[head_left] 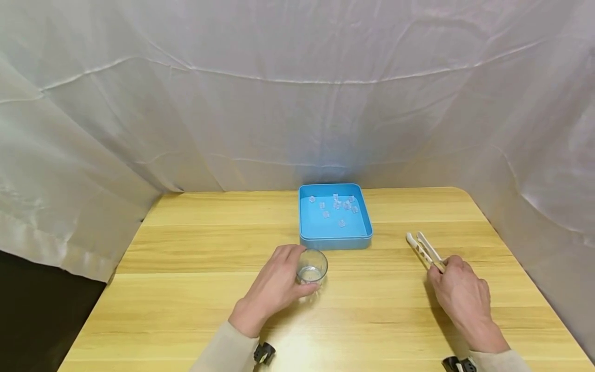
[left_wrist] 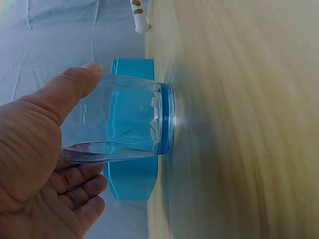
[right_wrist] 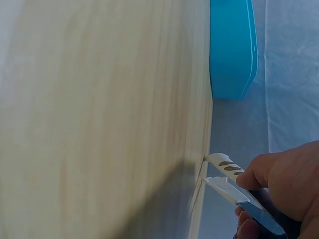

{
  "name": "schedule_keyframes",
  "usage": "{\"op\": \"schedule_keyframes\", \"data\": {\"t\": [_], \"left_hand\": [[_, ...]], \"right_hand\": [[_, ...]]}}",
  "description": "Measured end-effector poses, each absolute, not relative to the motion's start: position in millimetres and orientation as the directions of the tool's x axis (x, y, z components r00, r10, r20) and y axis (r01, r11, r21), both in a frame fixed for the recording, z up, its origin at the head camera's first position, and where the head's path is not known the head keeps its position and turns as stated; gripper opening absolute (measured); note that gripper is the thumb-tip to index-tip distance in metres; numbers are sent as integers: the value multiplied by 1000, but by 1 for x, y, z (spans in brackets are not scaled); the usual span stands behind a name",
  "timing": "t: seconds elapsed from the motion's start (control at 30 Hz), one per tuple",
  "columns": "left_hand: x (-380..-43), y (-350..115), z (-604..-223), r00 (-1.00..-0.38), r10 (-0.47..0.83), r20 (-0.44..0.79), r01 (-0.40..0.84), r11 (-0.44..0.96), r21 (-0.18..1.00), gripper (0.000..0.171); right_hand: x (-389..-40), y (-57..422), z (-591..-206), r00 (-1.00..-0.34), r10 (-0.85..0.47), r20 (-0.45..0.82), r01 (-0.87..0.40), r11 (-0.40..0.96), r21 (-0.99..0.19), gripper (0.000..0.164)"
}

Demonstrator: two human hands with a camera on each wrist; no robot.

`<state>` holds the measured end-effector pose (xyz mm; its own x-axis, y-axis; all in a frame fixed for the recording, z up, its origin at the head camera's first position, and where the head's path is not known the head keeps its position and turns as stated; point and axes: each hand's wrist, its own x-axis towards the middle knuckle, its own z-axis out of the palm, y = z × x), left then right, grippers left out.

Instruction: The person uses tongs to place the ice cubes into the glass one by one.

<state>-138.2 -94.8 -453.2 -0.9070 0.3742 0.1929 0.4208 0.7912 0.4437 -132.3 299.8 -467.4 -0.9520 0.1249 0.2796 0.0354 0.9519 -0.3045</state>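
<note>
Between its thumb and fingers, my left hand [head_left: 274, 285] holds a clear drinking glass [head_left: 312, 274] near the rim. The glass stands upright on the table, and in the left wrist view its faceted wall and thick base [left_wrist: 164, 119] show, with the curled lower fingers [left_wrist: 82, 186] beside it. On the right, my right hand [head_left: 461, 292] grips a pair of tongs [right_wrist: 232, 181] with white, slotted tips. Those tips are spread apart, point away from me and are close to the tabletop; nothing is between them. The handle is partly hidden in the palm.
Behind the glass sits a shallow blue square tray [head_left: 335, 244] with several small clear cubes [head_left: 337, 204] scattered inside. The wooden table [head_left: 195, 289] meets a pale cloth curtain [head_left: 260, 119] at the back and sides.
</note>
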Motion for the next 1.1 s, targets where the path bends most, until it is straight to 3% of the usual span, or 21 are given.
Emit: {"op": "schedule_keyframes", "data": {"t": [0.63,0.8,1.1], "left_hand": [[-145,-89,-451,-890,397,225,456,781,426,86],[-147,-89,-449,-876,418,240,480,796,368,88],[-149,-89,-449,-874,426,232,485,787,382,86]], "right_hand": [[-134,301,-464,-924,135,358,7,942,-337,27],[-139,295,-451,-918,154,364,5,925,-380,29],[-148,270,-419,-944,126,306,-34,884,-467,30]]}}
